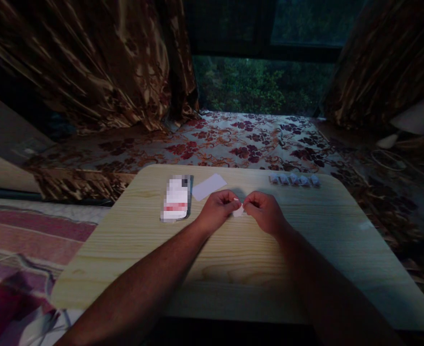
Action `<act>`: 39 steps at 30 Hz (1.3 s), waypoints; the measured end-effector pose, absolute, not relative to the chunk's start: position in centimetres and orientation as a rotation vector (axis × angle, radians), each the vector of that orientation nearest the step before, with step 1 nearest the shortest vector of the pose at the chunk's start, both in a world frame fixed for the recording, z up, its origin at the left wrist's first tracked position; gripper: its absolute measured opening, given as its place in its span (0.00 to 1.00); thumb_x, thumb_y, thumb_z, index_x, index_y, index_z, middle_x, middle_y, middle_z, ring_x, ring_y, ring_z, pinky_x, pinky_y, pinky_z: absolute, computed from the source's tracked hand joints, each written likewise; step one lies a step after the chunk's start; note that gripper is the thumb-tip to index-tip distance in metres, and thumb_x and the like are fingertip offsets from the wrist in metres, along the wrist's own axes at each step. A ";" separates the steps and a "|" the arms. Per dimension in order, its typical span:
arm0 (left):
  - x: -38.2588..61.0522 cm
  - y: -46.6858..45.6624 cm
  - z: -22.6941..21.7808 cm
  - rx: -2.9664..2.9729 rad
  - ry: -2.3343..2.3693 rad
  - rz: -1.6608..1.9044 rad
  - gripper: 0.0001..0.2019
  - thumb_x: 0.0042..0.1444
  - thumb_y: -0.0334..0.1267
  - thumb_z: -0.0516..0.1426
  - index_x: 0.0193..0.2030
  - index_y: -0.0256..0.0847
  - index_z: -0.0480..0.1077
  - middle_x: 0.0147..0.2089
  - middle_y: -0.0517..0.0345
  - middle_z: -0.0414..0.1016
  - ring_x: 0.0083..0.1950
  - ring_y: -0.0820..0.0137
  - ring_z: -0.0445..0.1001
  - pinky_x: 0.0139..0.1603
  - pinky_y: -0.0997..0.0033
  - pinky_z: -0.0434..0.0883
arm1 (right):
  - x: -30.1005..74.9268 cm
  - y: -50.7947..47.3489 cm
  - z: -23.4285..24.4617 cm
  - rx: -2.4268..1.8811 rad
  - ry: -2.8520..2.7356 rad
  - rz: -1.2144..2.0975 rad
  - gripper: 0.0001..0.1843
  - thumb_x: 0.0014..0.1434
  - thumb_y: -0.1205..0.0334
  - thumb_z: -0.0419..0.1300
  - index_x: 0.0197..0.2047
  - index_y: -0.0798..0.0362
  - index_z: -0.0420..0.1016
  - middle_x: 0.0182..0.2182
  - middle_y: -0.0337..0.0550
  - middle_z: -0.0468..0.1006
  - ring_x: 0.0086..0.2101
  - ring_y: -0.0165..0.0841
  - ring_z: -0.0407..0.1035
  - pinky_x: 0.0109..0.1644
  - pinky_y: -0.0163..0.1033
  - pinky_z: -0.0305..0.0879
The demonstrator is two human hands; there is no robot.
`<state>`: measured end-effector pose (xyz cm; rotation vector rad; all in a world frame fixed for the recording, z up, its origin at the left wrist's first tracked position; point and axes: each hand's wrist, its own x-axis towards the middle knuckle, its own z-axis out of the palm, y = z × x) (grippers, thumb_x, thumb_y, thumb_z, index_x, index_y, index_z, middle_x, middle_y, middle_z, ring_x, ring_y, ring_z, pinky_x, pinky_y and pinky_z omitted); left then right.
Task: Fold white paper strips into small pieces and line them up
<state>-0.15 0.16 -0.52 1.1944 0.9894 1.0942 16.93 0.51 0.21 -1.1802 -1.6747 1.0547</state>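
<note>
Both hands work close together above the middle of the wooden table [212, 274], with a small piece of white paper [238, 213] between them. The left hand [219, 209] has its thumb and fingers clamped on the paper's left side, and the right hand [264, 211] pinches its right edge, fingertips together. Just beyond the left hand lies a white sheet [209, 187], tilted, and left of that a flat white object [176, 198], partly blurred out. Near the table's far right corner, small pale pieces [294, 180] stand in a row.
</note>
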 end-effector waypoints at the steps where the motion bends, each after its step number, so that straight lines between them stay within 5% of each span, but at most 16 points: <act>1: -0.2 0.2 -0.6 1.190 0.982 1.098 0.10 0.48 0.39 0.64 0.29 0.36 0.70 0.25 0.61 0.70 0.25 0.76 0.64 0.28 0.74 0.57 | 16.9 0.5 0.3 -1.182 -1.681 1.048 0.05 0.51 0.63 0.60 0.27 0.55 0.73 0.20 0.34 0.69 0.22 0.26 0.59 0.25 0.32 0.53; 39: 0.3 -0.2 0.1 1.276 1.106 1.073 0.07 0.47 0.38 0.62 0.26 0.37 0.71 0.19 0.65 0.66 0.20 0.79 0.58 0.23 0.76 0.54 | 17.0 0.7 -0.1 -1.241 -1.684 1.034 0.05 0.50 0.62 0.60 0.27 0.55 0.74 0.19 0.35 0.71 0.22 0.28 0.61 0.26 0.33 0.54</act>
